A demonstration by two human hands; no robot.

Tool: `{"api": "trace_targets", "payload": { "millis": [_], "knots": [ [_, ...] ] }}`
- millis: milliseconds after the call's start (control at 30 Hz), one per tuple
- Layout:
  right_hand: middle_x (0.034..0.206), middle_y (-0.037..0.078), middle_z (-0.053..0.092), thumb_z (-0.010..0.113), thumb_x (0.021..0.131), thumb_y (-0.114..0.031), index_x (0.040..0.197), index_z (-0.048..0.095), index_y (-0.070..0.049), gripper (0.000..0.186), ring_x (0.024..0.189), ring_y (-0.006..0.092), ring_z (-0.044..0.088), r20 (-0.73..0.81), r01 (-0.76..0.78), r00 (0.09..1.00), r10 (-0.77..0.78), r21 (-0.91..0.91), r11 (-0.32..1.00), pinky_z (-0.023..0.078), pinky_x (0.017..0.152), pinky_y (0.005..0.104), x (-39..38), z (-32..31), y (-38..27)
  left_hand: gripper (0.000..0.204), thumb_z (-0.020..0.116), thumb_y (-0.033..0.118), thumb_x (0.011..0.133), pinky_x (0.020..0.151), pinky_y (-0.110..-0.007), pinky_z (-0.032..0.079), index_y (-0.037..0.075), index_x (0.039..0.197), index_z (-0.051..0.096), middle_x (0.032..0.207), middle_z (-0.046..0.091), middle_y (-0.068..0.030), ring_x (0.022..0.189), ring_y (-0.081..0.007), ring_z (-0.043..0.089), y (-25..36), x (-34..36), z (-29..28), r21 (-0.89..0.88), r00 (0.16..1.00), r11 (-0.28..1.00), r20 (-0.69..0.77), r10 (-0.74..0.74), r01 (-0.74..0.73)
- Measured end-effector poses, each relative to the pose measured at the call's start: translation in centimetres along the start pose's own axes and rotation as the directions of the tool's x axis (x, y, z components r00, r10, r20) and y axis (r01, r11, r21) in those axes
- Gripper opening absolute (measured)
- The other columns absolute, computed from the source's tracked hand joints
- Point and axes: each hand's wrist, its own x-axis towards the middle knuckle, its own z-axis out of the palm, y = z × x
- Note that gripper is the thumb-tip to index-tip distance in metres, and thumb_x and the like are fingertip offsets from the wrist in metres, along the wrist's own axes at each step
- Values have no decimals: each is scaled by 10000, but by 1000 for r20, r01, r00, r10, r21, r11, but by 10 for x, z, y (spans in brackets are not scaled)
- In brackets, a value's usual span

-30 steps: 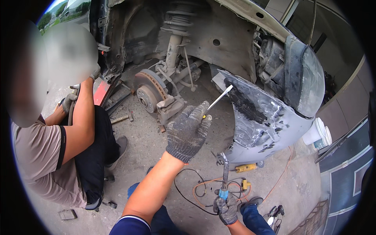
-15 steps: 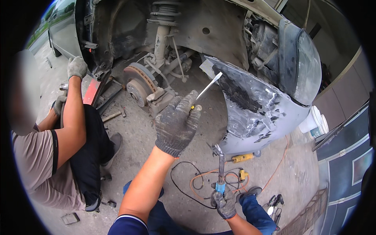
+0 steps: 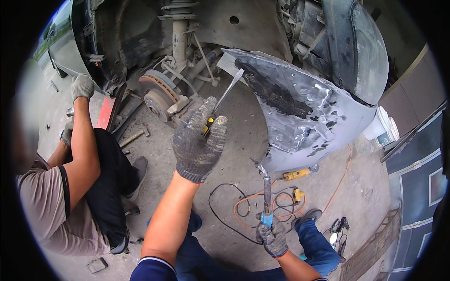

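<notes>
My gloved left hand (image 3: pixel 197 140) is closed on a flat-tipped screwdriver (image 3: pixel 228 90) with a black and yellow handle, its blade pointing at the upper left of a scraped grey fender panel (image 3: pixel 309 138). I cannot tell whether the tip touches the dark, rough patch (image 3: pixel 276 91). My gloved right hand (image 3: pixel 272 236) grips a metal tool with a blue handle (image 3: pixel 267 192), held upright below the panel. Behind are a brake disc (image 3: pixel 157 105) and a strut (image 3: pixel 179 40) in the open wheel well.
A co-worker (image 3: pixel 61 196) crouches at left, gloved hands near the car's sill. A hammer (image 3: pixel 131 139), yellow grinder (image 3: pixel 295 173) and hoses (image 3: pixel 239 210) lie on the floor. White buckets (image 3: pixel 377 126) and a blue-grey door (image 3: pixel 415 178) are at right; a red bar (image 3: pixel 107 112) sits left.
The view has shifted, so the car and panel sit higher in the picture. The co-worker's upper hand has come into clearer view. My hands still hold both tools.
</notes>
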Motion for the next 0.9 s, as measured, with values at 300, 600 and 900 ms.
{"api": "trace_targets", "payload": {
  "millis": [300,600,900],
  "knots": [
    [688,-21,534,619,978,-312,1162,551,-26,347,545,71,491,-18,-5,1000,5,24,1000,408,502,241,0,0,-2,344,743,157,875,858,-356,543,40,1191,675,1096,704,-169,970,-274,697,-3,-5,5,-95,984,980,52,-170,174],
    [717,-24,509,603,984,-252,1230,525,-10,354,560,62,451,10,-25,1000,25,-8,1000,380,512,228,3,-4,1,323,737,151,880,839,-373,549,36,1176,675,1075,707,-174,939,-293,700,-4,-4,8,-128,981,973,50,-190,195],
    [696,-18,561,636,965,-342,1190,565,-35,387,557,75,508,-11,-45,999,45,-12,999,418,517,244,0,-3,2,336,746,155,872,836,-376,544,34,1177,671,1062,702,-179,937,-299,695,-6,-3,7,-95,982,980,80,-168,176]
  ]
}}
